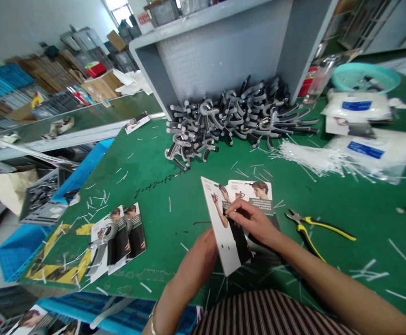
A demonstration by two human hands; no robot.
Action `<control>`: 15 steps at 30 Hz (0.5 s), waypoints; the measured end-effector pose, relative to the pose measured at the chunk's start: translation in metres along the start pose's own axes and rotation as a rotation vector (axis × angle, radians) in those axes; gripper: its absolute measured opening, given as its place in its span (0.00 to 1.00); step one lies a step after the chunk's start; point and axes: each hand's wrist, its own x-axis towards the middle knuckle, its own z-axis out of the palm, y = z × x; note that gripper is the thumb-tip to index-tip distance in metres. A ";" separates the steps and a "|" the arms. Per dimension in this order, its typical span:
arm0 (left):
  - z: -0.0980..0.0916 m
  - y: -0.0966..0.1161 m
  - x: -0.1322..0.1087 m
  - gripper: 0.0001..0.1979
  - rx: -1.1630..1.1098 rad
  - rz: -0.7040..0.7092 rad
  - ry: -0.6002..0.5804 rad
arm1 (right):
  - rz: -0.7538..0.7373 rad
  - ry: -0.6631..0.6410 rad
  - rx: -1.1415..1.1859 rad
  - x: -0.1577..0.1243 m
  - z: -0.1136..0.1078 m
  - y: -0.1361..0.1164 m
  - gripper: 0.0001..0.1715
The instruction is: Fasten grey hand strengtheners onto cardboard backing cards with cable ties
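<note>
A printed backing card (pixel 229 251) with small punched holes stands tilted above the table. My left hand (pixel 204 253) grips it from behind, and most of its fingers are hidden by the card. Across the card's printed front, my right hand (pixel 253 221) has thumb and forefinger pinched together; anything between them is too small to make out. More printed cards (pixel 249 188) lie under and behind my right hand. To the left, two cards lie overlapping, with a grey-and-black hand grip strengthener (pixel 107 237) on the front card.
Many hand grip strengtheners (pixel 223 116) are heaped in and before a grey bin (pixel 220 46). White cable ties (pixel 310 158) lie bundled at right, near plastic bags (pixel 373 149). Yellow-handled cutting pliers (pixel 303 221) lie open. White clippings are scattered over the green table (pixel 161 228).
</note>
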 end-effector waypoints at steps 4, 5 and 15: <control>-0.006 -0.002 -0.006 0.15 0.124 -0.203 0.114 | 0.065 0.002 0.099 0.000 -0.001 0.001 0.11; -0.006 -0.003 -0.003 0.13 0.164 -0.251 0.143 | 0.070 0.001 0.093 0.000 -0.001 0.000 0.11; 0.007 -0.001 0.006 0.15 0.371 0.140 0.107 | 0.067 0.124 0.220 -0.004 -0.001 0.004 0.10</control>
